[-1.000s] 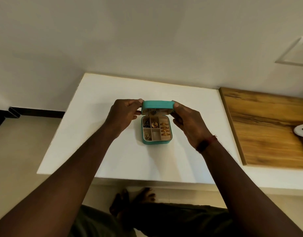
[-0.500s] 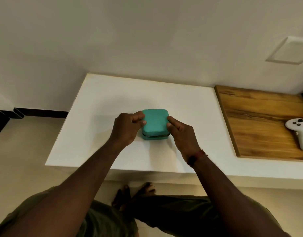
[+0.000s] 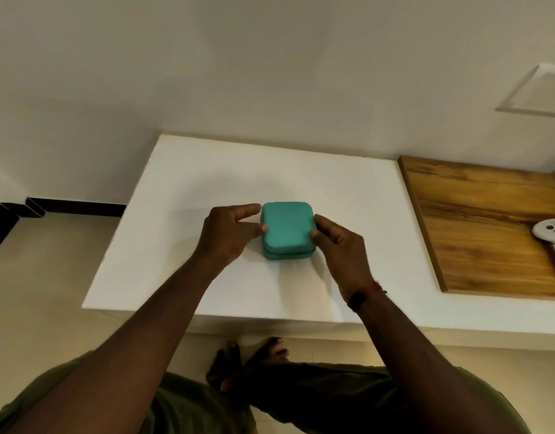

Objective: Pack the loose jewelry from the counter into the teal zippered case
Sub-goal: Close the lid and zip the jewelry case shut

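Lid down on the teal case near the middle of the white counter, pinched at its left side by the left hand, gripped at its right by the right hand. Zip apparently undone, though hard to tell. Risk if lifted unzipped: lid gaping, jewelry spilling.

No text, label, brand or number can be read anywhere.

white controller cut by right edge, teal case interior hidden
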